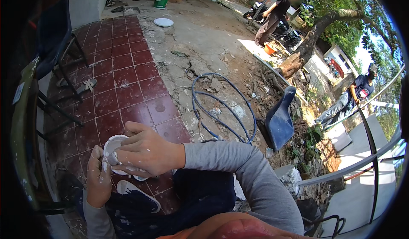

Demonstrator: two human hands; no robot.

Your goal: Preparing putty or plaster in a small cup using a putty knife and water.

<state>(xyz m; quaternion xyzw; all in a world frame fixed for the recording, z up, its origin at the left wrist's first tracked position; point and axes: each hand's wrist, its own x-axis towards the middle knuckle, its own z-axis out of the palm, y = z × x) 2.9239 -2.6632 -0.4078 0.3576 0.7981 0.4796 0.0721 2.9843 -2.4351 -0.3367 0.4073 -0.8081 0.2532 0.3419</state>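
Low at the centre left, a small white bowl [113, 143] is held over the red tiled floor, its rim smeared with white. My left hand [99, 180] grips its near left side, thumb up along the rim. Reaching across from the right, my right hand [149, 154] is curled over the bowl with its fingers bent together. A small greyish rounded thing [112, 158] shows at its fingertips; its kind is unclear. White spots of paint or plaster mark both hands. The inside of the bowl is mostly hidden by my right hand.
Dark chairs [53, 34] stand at the left beside sandals [86, 85]. A blue hose [194, 90] lies coiled on rough concrete, near a blue plastic seat [281, 120]. Farther off are a white lid [163, 22], a green-and-white bucket [162, 0] and two people [279, 13] outdoors.
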